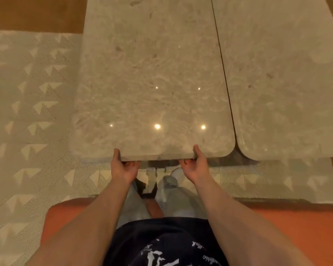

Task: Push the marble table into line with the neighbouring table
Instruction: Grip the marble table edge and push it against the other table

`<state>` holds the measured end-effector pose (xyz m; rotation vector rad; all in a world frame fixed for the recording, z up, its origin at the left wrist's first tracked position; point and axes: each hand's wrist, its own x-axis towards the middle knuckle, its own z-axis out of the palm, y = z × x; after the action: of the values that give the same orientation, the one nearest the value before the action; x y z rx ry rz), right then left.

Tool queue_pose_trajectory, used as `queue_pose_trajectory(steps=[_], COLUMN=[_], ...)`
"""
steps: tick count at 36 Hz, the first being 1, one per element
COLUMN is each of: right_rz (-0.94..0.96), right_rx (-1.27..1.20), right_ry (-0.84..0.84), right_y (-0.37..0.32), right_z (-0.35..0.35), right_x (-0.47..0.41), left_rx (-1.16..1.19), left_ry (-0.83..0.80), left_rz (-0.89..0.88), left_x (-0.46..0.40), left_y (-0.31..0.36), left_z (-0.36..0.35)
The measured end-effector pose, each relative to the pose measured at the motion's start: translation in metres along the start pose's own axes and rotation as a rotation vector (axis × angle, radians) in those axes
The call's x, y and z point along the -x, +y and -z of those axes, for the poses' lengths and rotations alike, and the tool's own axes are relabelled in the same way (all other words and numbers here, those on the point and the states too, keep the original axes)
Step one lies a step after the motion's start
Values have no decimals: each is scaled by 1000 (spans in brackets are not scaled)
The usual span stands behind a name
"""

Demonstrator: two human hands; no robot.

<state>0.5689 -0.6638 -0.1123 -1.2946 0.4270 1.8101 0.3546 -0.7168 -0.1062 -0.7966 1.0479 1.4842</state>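
A beige marble table [152,83] with rounded corners fills the middle of the view. Its near edge lies right in front of me. My left hand [123,167] grips that near edge left of centre, thumb on top and fingers underneath. My right hand [195,167] grips the same edge further right in the same way. The neighbouring marble table [284,83] stands directly to the right, parted from the first by a thin dark gap. The two near edges lie almost level, the neighbour's a touch closer to me.
A pale rug [33,104] with a triangle pattern lies under and left of the tables. An orange seat [288,231] is beneath me at the bottom. Wooden floor [33,12] shows at the top left. My legs and shoes are under the table edge.
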Motion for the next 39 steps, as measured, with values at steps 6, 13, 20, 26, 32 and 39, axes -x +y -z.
queue_pose_trajectory(steps=[6,13,20,26,32,39], right_rz=[-13,4,14,-1,-20,-8], right_rx=[37,35,25,21,0,59], right_ry=[-28,-56,-38,-44,-59,-37], right_y=[-4,-5,-4,-1,0,0], right_z=[-2,1,5,9,14,8], right_x=[3,7,9,14,22,22], left_rx=[-22,-103,-120,-141,-139,-110], left_ry=[-80,-77,-93,-93,-90,-52], left_rz=[-39,-46,-50,-39,-23,0], left_x=[-1,-8,-1,6,13,20], left_y=[-5,-5,-10,-10,-12,-7], left_z=[0,5,9,13,17,15])
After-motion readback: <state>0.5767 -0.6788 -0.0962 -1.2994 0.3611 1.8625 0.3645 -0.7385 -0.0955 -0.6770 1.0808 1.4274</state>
